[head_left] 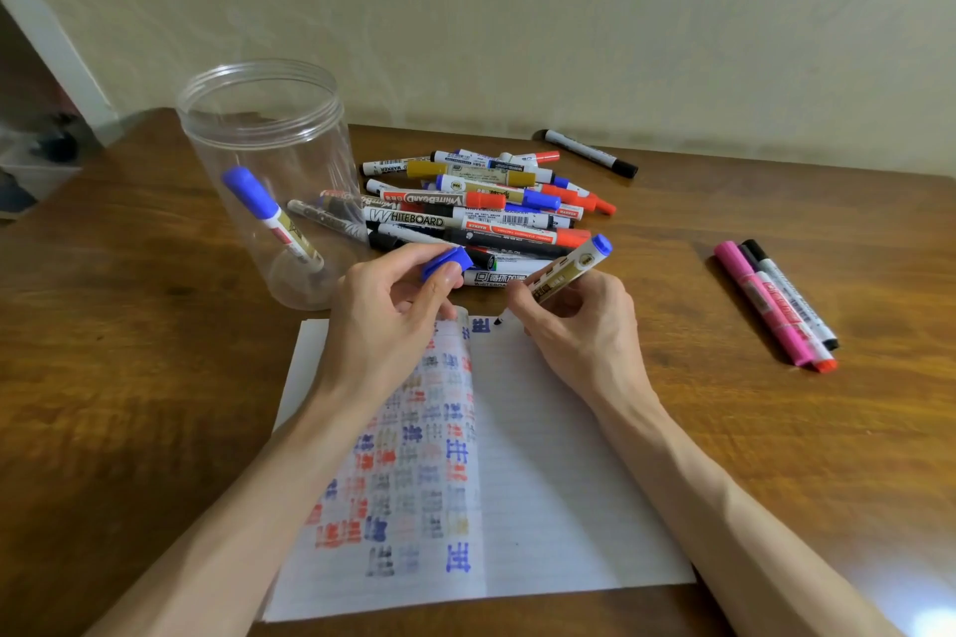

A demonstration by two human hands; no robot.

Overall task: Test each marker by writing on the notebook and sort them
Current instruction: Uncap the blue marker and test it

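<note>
Now the right hand (574, 321) grips a marker (561, 274), tip on the notebook (558, 481); the left hand (393, 305) pinches its cap (446, 264).

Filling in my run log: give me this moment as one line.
left hand: holds blue cap | right hand: holds uncapped marker, tip at notebook top edge | jar: one blue-capped marker inside

On my feed, two slender forearms (248, 497) show bare from the lower edge up to the wrists. The left hand (393, 295) and right hand (584, 321) are bare too; fingernails (449, 277) look short, though blurred.
</note>
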